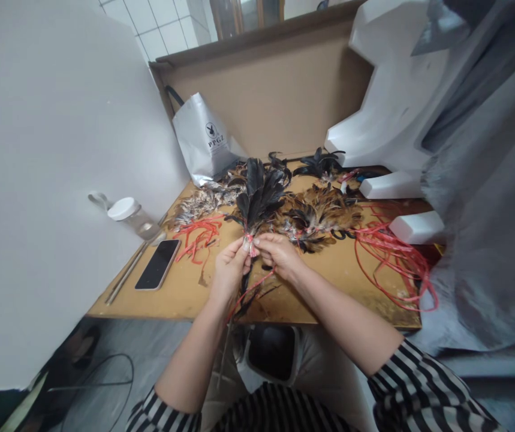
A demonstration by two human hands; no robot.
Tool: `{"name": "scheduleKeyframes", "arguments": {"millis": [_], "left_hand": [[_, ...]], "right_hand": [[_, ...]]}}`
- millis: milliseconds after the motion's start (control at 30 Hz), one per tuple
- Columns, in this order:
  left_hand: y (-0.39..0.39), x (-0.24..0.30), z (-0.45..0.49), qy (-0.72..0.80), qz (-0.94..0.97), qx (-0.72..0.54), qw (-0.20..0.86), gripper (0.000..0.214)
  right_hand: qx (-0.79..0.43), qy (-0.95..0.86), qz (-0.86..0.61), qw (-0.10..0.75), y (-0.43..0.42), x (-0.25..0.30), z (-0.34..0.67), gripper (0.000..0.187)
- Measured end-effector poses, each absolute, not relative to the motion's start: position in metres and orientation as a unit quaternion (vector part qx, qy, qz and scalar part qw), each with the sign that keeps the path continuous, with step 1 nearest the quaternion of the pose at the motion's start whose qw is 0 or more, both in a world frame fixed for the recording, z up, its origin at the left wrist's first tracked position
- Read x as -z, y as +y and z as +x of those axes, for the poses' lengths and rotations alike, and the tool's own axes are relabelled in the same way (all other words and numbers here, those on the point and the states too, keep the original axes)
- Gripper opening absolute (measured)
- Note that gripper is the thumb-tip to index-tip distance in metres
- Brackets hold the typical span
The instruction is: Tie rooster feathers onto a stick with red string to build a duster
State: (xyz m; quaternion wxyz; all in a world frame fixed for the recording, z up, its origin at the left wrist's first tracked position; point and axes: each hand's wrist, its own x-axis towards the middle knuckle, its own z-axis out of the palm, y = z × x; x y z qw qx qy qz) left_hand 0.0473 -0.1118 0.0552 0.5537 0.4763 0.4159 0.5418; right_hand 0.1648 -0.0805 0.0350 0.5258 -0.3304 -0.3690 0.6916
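Observation:
Over the middle of the table, a fan of dark feathers (pixel 258 195) stands up between my hands. Red string (pixel 250 238) is wound round its quill end. My left hand (pixel 231 264) pinches the bundle at its bound base from the left. From the right, my right hand (pixel 279 253) is closed at the same binding, thumb and fingertips together on the red string. A loose strand of string (pixel 257 284) hangs below my hands. Brown feather bundles (pixel 322 213) lie just beyond my right hand, and mottled grey feathers (pixel 205 201) lie to the left.
A phone (pixel 158 264) and thin sticks (pixel 126 273) lie on the table's left, near a lidded jar (pixel 133 216). Red strips (pixel 198 235) lie there too; a larger red tangle (pixel 389 255) is at right. Behind stand a silver bag (pixel 203 141) and white foam (pixel 387 114).

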Motion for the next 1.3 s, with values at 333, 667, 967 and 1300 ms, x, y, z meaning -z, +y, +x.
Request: {"name": "scheduleKeyframes", "arguments": {"millis": [333,667,967,1300], "left_hand": [[-0.109,-0.061,0.035,0.365,0.399,-0.474,0.695,0.024],[-0.117,-0.065,0.024,0.324,0.388,-0.397,0.766,0.025],[-0.120,-0.061,0.023,0.325,0.406,-0.403,0.753,0.030],[-0.115,-0.052,0.034,0.405,0.409,-0.504,0.644,0.031]], "right_hand": [[-0.635,-0.420,-0.330,0.558,-0.082,-0.038,0.164,0.026],[-0.687,-0.452,-0.276,0.497,-0.081,-0.036,0.171,0.026],[-0.685,-0.468,-0.279,0.485,-0.079,-0.033,0.173,0.024],[-0.580,-0.474,-0.350,0.562,-0.089,-0.042,0.163,0.018]]}}
